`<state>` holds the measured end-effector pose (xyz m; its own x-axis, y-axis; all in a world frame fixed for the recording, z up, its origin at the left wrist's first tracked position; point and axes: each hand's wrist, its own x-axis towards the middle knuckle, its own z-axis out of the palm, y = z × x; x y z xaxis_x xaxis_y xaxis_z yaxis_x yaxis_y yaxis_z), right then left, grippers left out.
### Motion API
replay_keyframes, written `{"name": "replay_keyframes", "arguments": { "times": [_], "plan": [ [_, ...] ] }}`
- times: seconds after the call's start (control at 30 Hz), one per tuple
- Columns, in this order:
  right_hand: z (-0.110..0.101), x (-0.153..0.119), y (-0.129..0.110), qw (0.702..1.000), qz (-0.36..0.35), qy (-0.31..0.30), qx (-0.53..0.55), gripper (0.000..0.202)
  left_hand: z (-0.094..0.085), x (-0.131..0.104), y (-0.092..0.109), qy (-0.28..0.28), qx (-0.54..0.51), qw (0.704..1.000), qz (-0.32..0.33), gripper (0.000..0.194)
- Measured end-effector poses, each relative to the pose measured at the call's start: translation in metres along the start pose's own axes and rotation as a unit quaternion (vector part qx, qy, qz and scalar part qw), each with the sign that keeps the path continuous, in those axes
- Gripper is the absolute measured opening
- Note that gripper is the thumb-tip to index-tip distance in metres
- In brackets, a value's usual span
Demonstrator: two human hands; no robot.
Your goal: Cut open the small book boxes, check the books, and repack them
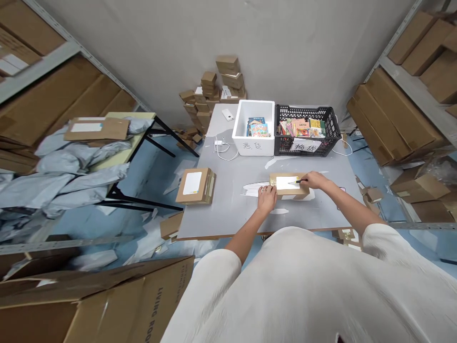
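A small brown cardboard box (294,195) with a white label (284,183) on top lies on the table in front of me. My left hand (267,198) grips its near left corner, fingers bent over the edge; a ring shows on one finger. At the box's right end, my right hand (312,180) is closed around a slim black pen-like tool (302,181). Its thin tip points left over the label; whether it is a pen or a knife I cannot tell. White paper scraps (254,189) lie under and beside the box.
On the grey table (228,214) stand another labelled box (195,186), a white foam bin (253,149) and a black crate (306,148), both holding booklets. A white phone (227,115) and charger cable (228,157) lie behind. Grey parcels (60,186) cover a side table at left.
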<state>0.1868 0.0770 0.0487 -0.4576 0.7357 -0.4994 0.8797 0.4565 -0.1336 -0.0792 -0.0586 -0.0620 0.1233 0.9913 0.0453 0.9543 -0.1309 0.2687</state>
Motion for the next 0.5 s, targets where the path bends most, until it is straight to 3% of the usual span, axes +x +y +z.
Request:
{"name": "replay_keyframes", "arguments": {
  "times": [0.2, 0.5],
  "plan": [
    [0.002, -0.014, 0.032, 0.999, 0.034, 0.002, -0.015, 0.037, -0.005, 0.0, 0.002, -0.015, 0.009, 1.0, -0.006, 0.046],
    [0.013, -0.048, 0.112, 0.996, 0.088, 0.023, 0.023, 0.033, -0.008, 0.001, 0.006, -0.024, 0.018, 0.999, -0.024, 0.046]
  ]
}}
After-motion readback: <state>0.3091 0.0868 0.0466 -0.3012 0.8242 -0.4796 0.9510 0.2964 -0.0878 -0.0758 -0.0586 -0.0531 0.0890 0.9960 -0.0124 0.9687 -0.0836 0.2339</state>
